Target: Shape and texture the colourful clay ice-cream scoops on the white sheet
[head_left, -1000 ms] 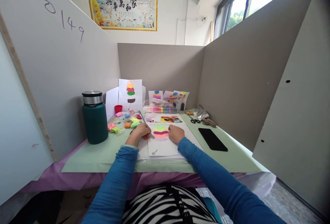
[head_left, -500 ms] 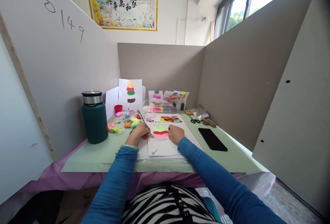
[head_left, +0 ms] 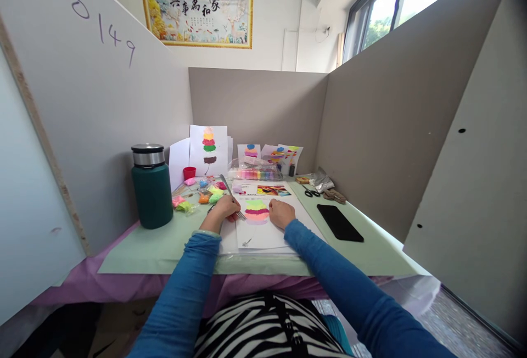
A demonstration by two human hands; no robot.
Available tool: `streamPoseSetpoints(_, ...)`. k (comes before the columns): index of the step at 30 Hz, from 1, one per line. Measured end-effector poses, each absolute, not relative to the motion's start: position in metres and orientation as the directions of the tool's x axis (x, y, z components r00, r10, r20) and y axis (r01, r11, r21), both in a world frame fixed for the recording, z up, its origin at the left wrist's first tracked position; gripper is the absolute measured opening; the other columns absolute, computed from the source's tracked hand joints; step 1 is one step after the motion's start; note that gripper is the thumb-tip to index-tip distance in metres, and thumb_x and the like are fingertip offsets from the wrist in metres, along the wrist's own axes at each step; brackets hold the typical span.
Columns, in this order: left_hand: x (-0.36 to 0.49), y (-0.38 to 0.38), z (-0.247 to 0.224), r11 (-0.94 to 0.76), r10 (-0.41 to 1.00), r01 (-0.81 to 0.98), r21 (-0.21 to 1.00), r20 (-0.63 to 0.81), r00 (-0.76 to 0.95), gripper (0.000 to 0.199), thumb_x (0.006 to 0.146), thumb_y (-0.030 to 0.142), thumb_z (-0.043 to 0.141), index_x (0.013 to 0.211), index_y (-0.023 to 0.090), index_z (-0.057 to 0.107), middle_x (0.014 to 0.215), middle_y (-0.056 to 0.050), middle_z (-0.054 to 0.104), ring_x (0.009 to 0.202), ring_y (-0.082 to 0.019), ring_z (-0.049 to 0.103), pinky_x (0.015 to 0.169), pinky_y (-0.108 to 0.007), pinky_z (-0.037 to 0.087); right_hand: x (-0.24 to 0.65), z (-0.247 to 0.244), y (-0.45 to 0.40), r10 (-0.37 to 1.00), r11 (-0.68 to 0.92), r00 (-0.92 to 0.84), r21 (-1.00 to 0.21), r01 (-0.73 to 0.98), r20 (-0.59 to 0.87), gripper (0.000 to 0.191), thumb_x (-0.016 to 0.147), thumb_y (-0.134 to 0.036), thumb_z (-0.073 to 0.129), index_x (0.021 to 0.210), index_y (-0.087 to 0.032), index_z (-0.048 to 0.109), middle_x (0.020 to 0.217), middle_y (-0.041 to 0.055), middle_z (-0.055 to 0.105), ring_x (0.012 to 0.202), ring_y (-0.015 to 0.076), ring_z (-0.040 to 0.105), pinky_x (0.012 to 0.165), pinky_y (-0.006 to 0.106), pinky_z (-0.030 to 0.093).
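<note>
My left hand (head_left: 224, 208) is closed around a metal fork (head_left: 229, 190). The fork slants, handle up and away, with its tines low by the left edge of a layered clay picture (head_left: 256, 212). Bands of yellow-green, dark pink, coral and pale lilac make up that picture. It lies on a white sheet (head_left: 267, 240) with a small dark mark near the bottom. On the picture's right side rests my right hand (head_left: 281, 214), fingers curled in; whatever they hold, if anything, is hidden.
Bagged bits of coloured clay (head_left: 205, 197) lie left of the sheet, near a dark green bottle (head_left: 151, 196). A phone (head_left: 340, 223) and scissors (head_left: 312, 192) lie to the right. Behind stand a red cup (head_left: 189, 173), a clear pack (head_left: 255, 173) and a propped clay picture (head_left: 198, 152). Partitions surround the table.
</note>
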State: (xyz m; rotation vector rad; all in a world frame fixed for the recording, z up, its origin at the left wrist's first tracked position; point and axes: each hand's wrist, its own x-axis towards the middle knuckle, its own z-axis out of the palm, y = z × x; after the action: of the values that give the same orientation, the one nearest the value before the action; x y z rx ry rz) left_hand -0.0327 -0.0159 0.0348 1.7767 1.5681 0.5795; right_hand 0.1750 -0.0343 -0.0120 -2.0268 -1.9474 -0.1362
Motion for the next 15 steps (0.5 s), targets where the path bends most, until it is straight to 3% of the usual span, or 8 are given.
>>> streamPoseSetpoints(15,-0.0312,-0.0209,0.0382,-0.052,0.977,0.666,0.744,-0.101,0.189,0.012,0.071,0.008,0.053,0.08,0.01,0.061,0.051,-0.003,0.061,0.043,-0.013,0.056,0.048,-0.022,0.048,0.1754,-0.0111,-0.0347,0.957,-0.021,0.071,-0.177,0.984,0.28,0.025,0.089,-0.023,0.043,0.105,-0.021,0.061,0.105,0.0072,0.069,0.097,0.0217,0.064,0.077,0.03,0.041)
